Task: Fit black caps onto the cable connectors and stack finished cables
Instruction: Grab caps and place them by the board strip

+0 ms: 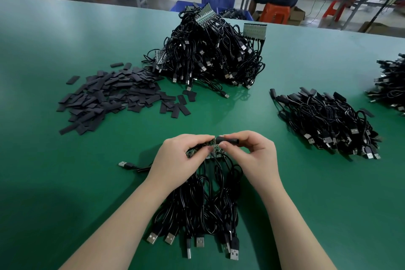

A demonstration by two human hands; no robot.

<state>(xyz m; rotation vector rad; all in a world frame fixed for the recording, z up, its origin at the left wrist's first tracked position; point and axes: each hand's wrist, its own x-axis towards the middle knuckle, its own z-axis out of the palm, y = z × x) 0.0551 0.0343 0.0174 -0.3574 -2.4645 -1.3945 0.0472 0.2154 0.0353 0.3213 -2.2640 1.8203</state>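
My left hand (183, 155) grips a strip of small green circuit boards (213, 151) whose black USB cables (201, 204) hang down toward me across the green table (54, 171). My right hand (252, 155) pinches a black cap (228, 140) and holds its open end against the tip of one board. A loose pile of flat black caps (109, 96) lies at the left. A stack of capped cables (328, 125) lies at the right.
A big heap of uncapped cables with board strips (210, 50) stands at the far middle. Another cable pile (392, 85) sits at the right edge. One loose USB plug (124, 165) lies left of my hands. Beyond the table a person sits on an orange stool (275, 12) among blue crates.
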